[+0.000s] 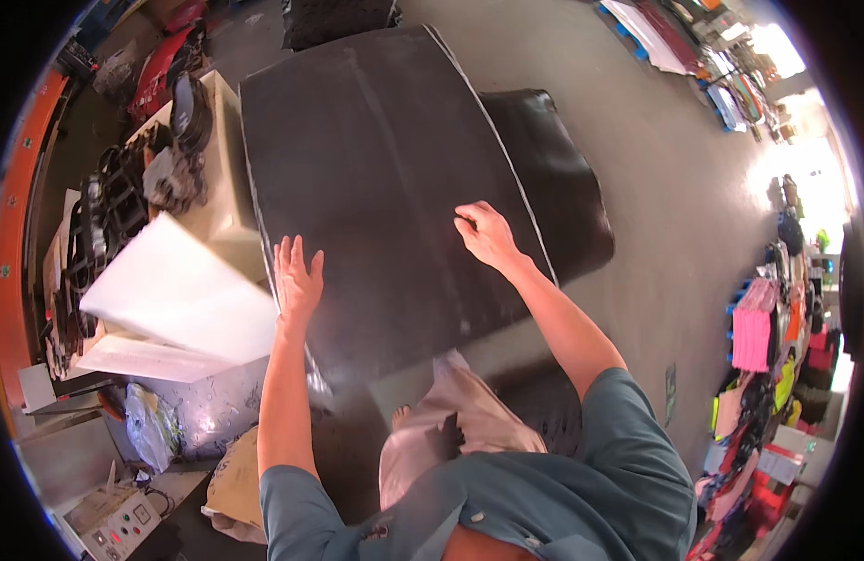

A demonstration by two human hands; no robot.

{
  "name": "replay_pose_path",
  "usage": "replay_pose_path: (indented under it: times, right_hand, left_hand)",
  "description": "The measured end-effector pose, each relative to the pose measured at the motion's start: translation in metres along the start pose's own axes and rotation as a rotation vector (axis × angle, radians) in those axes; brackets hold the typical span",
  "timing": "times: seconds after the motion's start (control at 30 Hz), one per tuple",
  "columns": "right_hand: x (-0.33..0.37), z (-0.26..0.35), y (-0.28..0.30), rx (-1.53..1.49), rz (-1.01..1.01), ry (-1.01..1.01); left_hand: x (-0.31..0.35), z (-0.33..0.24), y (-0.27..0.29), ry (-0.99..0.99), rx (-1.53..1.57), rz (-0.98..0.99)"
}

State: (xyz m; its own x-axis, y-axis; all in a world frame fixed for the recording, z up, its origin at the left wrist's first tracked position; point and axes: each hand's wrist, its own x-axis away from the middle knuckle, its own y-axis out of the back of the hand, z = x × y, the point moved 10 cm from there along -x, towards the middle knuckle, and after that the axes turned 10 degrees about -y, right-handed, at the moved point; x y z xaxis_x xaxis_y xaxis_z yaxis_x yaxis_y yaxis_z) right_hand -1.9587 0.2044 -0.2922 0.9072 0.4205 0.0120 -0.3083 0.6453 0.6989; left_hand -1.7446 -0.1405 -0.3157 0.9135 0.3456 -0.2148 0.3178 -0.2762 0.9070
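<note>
One large black sheet (357, 187) lies at centre. Left hand (299, 282): one, fingers spread, at the sheet's left edge. Right hand (488, 234): one, fingers curled, over its right half; cannot tell whether pinching anything. One glossy black panel (558, 187), right; two white boards (175, 290), left.

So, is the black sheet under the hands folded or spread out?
Spread out: the black sheet lies flat, its pale side edges far apart. Layers beneath cannot be seen.
</note>
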Motion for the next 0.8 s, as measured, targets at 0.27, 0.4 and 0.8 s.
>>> replay_pose_path:
  times: [0.27,0.4,0.8]
  right_hand:
    - [-0.315,0.031,-0.107,0.371,-0.161,0.402]
    - [-0.461,0.046,-0.165,0.358,-0.15,0.261]
    - [-0.602,0.078,-0.188,0.465,-0.158,0.212]
  left_hand:
    - [-0.094,0.008,-0.068,0.157,-0.225,-0.022]
    - [-0.088,0.017,-0.074,0.2,-0.181,0.111]
    - [-0.092,0.018,-0.073,0.216,-0.145,0.115]
